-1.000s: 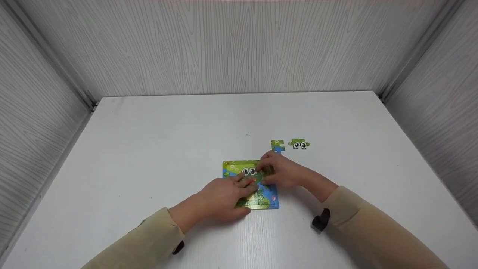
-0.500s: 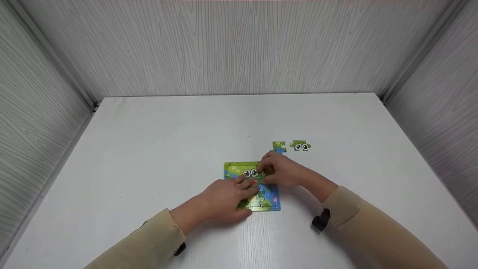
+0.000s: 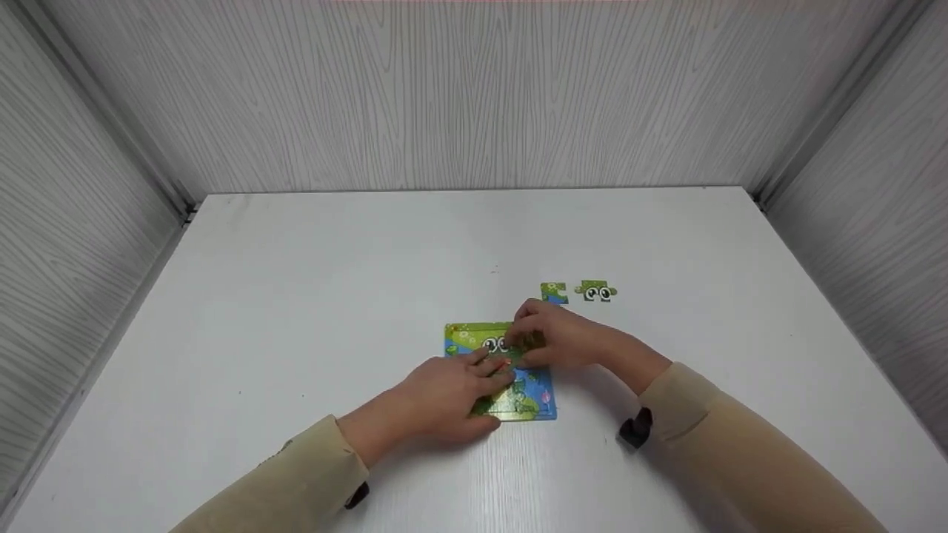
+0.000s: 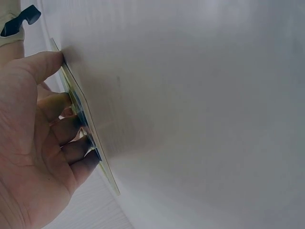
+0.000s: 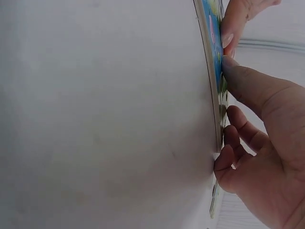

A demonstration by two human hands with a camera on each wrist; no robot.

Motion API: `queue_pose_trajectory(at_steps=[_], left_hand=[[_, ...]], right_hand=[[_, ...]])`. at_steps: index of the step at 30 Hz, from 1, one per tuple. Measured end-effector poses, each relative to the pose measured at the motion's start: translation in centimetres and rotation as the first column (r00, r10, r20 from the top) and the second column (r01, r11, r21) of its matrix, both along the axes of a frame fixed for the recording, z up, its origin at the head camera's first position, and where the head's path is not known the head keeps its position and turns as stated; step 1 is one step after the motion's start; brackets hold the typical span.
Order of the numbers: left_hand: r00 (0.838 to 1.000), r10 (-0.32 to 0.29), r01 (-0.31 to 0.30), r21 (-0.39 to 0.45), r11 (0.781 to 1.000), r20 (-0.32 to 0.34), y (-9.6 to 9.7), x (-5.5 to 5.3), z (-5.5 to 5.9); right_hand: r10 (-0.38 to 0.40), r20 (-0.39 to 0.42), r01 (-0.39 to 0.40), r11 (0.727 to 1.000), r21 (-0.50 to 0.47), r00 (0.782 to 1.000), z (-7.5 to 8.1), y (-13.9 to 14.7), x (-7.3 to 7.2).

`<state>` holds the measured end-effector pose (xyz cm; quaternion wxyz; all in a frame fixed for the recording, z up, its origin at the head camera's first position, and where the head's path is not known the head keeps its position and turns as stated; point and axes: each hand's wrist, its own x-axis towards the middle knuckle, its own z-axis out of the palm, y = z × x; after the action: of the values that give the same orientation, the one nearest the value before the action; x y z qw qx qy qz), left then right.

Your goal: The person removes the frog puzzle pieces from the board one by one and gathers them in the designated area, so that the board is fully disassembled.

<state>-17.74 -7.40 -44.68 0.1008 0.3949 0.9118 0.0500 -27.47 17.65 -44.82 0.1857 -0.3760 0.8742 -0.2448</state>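
Note:
A square jigsaw puzzle in a tray (image 3: pixel 537 403), printed with a green big-eyed character on blue and green, lies on the table. My left hand (image 3: pixel 452 392) rests on its left and lower part, fingers stretched over the picture and thumb at the near edge. Over the upper right corner, my right hand (image 3: pixel 559 337) has its fingers curled and pinches a puzzle piece, mostly hidden under it. In the right wrist view the right thumb (image 5: pixel 257 88) touches the puzzle's surface, with the curled fingertips along the same side.
Two loose puzzle pieces lie beyond the right hand: a green and blue corner piece (image 3: pixel 554 292) and a green piece with eyes (image 3: pixel 595 291). The white table (image 3: pixel 333 274) is bounded by pale wood-grain panels (image 3: pixel 474 96) behind and at both sides.
My right fingertips have shifted slightly left over the puzzle's upper right, nearer the printed eyes. The left hand keeps its place on the puzzle; the loose pieces stay where they were.

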Motion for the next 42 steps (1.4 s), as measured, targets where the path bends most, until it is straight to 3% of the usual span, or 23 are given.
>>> queue_pose_trajectory(at_steps=[6,19,32,42], left_hand=[[1.000,0.007,-0.007,0.010,1.000,0.008,0.1,0.1,0.0],[1.000,0.002,-0.002,0.018,1.000,-0.008,-0.2,0.1,0.1],[1.000,0.004,-0.004,0.036,0.999,0.011,-0.1,0.0,0.0],[1.000,-0.005,0.005,0.010,1.000,-0.011,-0.1,-0.1,-0.1]], right_hand=[[-0.019,0.058,0.020,1.000,-0.024,0.998,0.2,-0.3,0.2],[-0.002,0.019,0.003,0.999,-0.050,1.000,0.1,0.8,0.5],[-0.076,-0.026,0.074,0.994,-0.080,0.997,0.0,1.0,0.7],[-0.072,-0.096,0.073,0.997,0.015,0.993,0.4,0.7,1.1]])
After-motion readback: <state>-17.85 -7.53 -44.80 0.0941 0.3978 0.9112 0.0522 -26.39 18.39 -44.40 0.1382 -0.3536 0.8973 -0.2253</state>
